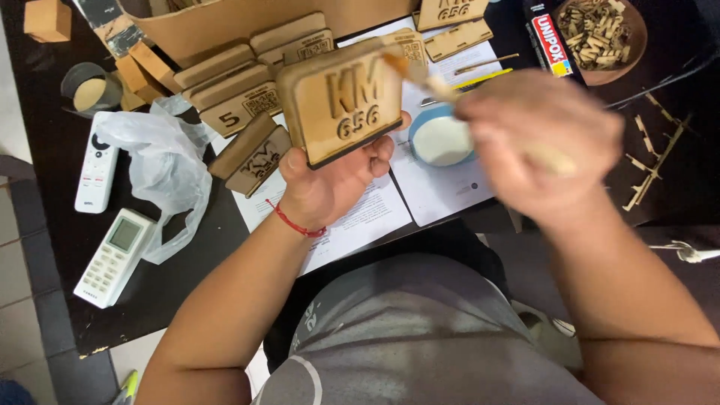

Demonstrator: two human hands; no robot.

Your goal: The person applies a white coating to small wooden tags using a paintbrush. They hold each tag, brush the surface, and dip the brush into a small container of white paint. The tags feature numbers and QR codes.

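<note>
Blur: while the right hand is smeared by motion, its fingers are wrapped round the pale wooden handle of a brush, whose tip lies against the top right corner of the plaque.
Left hand: fingers closed on the lower edge of a tan rectangular wooden plaque with raised characters, held tilted above the desk's near edge; a thin red cord circles the wrist.
Hidden: the brush bristles are hard to make out against the plaque.
Cut off: a dark round bowl at the desk's far right corner runs past the top edge – it holds a heap of small wooden offcuts.
Blue bowl: a small round dish of white paste, on printed paper sheets, partly behind the right hand.
Stack: more tan wooden plaques lie overlapped behind the left hand.
Left edge: two white remote controls – beside a crumpled clear plastic bag.
Desk: black surface.
</note>
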